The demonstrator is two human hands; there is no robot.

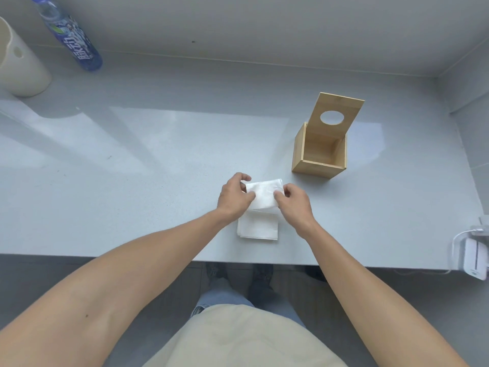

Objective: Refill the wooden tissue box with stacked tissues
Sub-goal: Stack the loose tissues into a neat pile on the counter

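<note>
Both hands work at the near middle of the grey table (132, 160). Left hand (234, 198) and right hand (295, 205) each pinch a side of a white tissue (264, 194), thumb against fingertips, holding it lifted over a flat tissue stack (258, 229) lying near the table's front edge. Hands cover the tissue's side edges and the stack's far edge; number of sheets cannot be told.

Wooden tissue box (318, 157) stands beyond and to the right, apart from the hands, lid (337, 115) tipped up, round hole showing. The visible part of its interior looks bare; the floor is partly hidden by the near wall.

Far left: blue bottle (71, 38), top cut off by frame; cream container (18, 62), partly out of view. White device (475, 260) with a cable at the right edge, cropped.
</note>
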